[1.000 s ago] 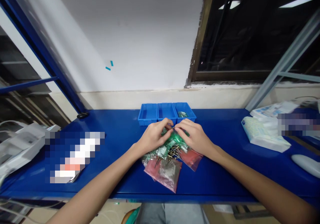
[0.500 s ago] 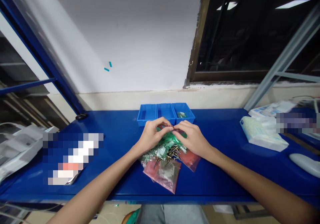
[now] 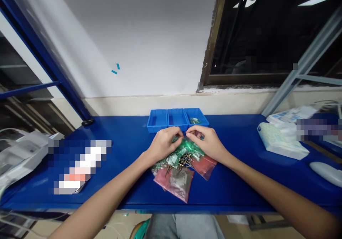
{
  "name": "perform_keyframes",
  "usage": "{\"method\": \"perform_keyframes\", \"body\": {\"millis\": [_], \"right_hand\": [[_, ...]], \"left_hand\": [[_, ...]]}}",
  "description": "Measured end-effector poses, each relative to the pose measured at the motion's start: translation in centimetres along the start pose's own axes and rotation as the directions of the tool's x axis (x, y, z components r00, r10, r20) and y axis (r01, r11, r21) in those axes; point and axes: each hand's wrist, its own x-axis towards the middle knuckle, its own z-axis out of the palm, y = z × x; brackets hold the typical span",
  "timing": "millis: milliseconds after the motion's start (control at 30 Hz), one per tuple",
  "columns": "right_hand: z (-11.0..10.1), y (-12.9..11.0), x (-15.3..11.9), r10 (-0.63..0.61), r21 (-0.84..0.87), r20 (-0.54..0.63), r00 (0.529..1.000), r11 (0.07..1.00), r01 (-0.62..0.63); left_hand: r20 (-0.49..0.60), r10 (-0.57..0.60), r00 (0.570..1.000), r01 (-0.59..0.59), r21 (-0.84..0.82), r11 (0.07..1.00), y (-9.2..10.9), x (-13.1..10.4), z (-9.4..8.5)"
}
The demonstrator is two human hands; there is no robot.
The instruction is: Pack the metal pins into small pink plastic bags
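Note:
My left hand (image 3: 165, 142) is above the left side of a pile of plastic bags, thumb and fingers closed in a pinch. Across a small gap, my right hand (image 3: 206, 141) also pinches with thumb against fingertips. Anything between either set of fingertips is too small or hidden to make out. Right below the hands lie crumpled green plastic bags (image 3: 189, 147). Loose thin metal pins, possibly screws (image 3: 184, 159), spread in front of them. A pink-edged clear bag (image 3: 178, 182) rests nearest me, and a red bag (image 3: 205, 166) sits under my right hand.
Three joined blue bins (image 3: 157, 120) stand behind the hands; the right one contains a small clear-green packet (image 3: 194, 120). A tissue pack (image 3: 283, 143) and a white rounded object (image 3: 326, 173) are at right. A pixelated flat item (image 3: 82, 167) lies left on the blue table (image 3: 123, 139).
My fingertips, which met over the green bags, have moved slightly apart. The bags and bins keep their places, with the whole view shifted a little.

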Motion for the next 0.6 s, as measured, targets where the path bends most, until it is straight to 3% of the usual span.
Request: {"method": "perform_keyframes", "body": {"millis": [167, 267, 400, 600], "right_hand": [[-0.1, 0.2, 0.0, -0.003, -0.021, 0.002, 1.0, 1.0, 0.003], [-0.4, 0.5, 0.1, -0.133, -0.116, 0.043, 0.99, 0.984, 0.137], [-0.7, 1.2, 0.1, -0.306, -0.214, 0.156, 0.939, 0.918, 0.335], [-1.1, 1.4, 0.5, -0.37, -0.367, 0.235, 0.899, 0.823, 0.435]], "left_hand": [[0.047, 0.018, 0.999, -0.017, -0.019, 1.0, 0.1, 0.1, -0.2], [0.065, 0.033, 0.997, -0.031, -0.033, 0.999, 0.2, 0.0, -0.1], [0.058, 0.04, 0.998, -0.038, -0.026, 0.999, 0.3, -0.2, 0.1], [-0.002, 0.044, 0.999, -0.044, -0.012, 0.999, 0.0, -0.1, 0.2]]}}
